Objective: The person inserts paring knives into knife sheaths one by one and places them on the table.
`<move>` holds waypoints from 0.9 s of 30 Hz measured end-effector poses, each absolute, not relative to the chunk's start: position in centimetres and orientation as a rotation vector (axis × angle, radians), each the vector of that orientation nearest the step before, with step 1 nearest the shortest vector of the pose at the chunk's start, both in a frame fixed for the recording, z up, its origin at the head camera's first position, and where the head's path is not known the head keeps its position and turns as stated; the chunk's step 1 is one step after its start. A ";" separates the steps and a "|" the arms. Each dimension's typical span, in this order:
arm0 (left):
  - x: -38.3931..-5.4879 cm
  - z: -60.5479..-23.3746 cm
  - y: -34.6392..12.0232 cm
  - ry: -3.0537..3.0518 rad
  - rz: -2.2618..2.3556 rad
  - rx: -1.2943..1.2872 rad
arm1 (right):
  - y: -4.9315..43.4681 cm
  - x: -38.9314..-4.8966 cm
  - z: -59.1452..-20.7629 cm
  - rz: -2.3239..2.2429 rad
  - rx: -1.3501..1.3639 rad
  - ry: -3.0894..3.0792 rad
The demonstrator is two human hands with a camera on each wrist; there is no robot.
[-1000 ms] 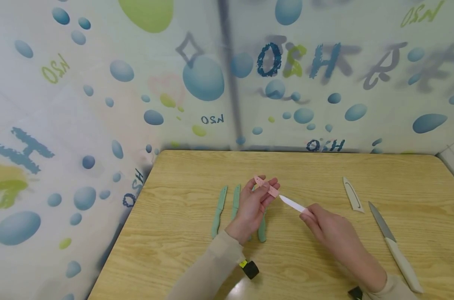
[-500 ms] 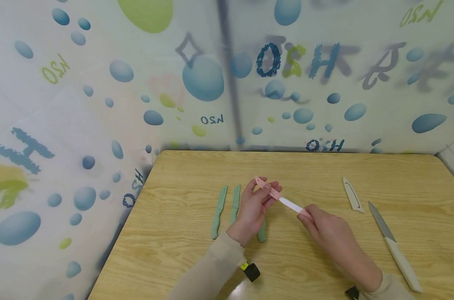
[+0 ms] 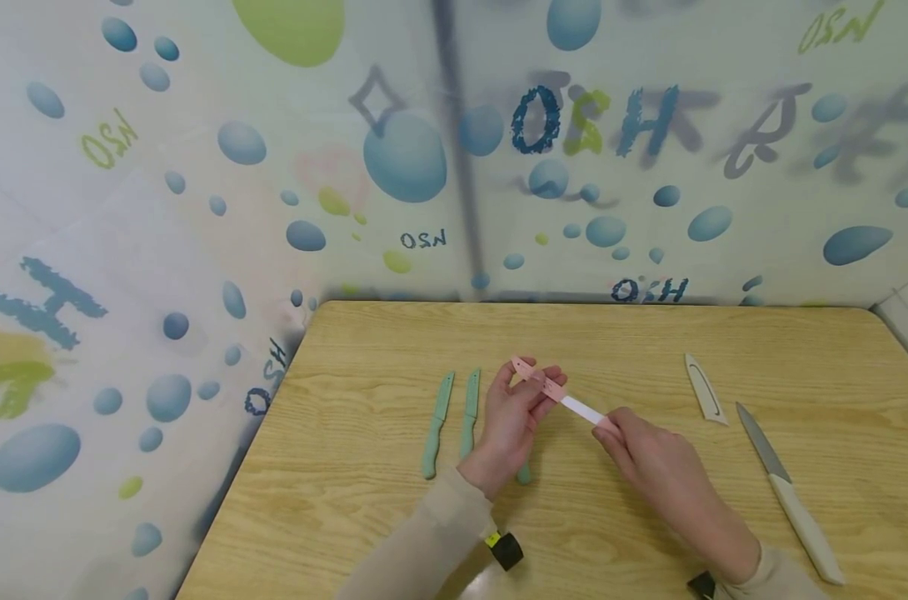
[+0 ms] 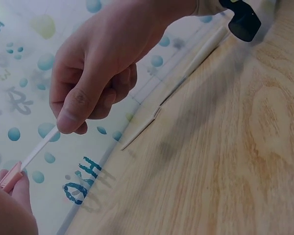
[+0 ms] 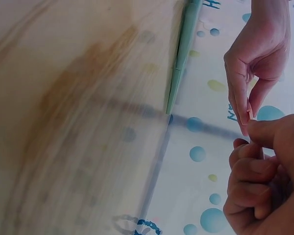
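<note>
Over the table, my left hand (image 3: 508,421) pinches a pink knife sheath (image 3: 554,389) between thumb and fingers. My right hand (image 3: 660,458) grips the pink handle (image 3: 610,427) of a small knife with a white blade (image 3: 583,410). The blade's tip is inside the sheath's mouth; much of the blade still shows between the two hands, also in the left wrist view, where the blade (image 4: 39,148) runs straight to the sheath (image 4: 11,176). Below my left hand lie green sheathed knives (image 3: 437,425), one of them mostly hidden by the hand and wrist.
At the right of the wooden table (image 3: 319,492) lies a larger knife with a cream handle (image 3: 805,529) and bare grey blade (image 3: 763,442). Next to it is a cream sheath (image 3: 705,389). A patterned wall (image 3: 491,200) stands along the table's far edge.
The blade's tip, first just outside the sheath's mouth, has entered it, and less blade shows. My left hand has shifted slightly right and my right hand slightly left.
</note>
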State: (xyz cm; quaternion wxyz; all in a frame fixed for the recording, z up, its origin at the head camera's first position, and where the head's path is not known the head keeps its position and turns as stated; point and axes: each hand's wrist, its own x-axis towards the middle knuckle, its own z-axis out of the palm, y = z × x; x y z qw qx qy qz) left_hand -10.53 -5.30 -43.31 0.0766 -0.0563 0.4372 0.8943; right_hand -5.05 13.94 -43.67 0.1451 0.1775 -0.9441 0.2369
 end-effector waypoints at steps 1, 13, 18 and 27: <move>-10.5 -43.4 -5.3 1.309 2.682 -0.164 | 13.9 -5.1 -43.7 0.683 0.513 -2.713; -10.2 -43.7 -4.8 1.305 2.695 -0.144 | 13.7 -5.1 -43.7 0.681 0.493 -2.727; -10.1 -43.7 -4.6 1.306 2.700 -0.146 | 13.5 -5.0 -43.4 0.699 0.463 -2.778; -9.8 -43.7 -4.2 1.290 2.695 -0.160 | 13.4 -5.1 -43.3 0.694 0.463 -2.782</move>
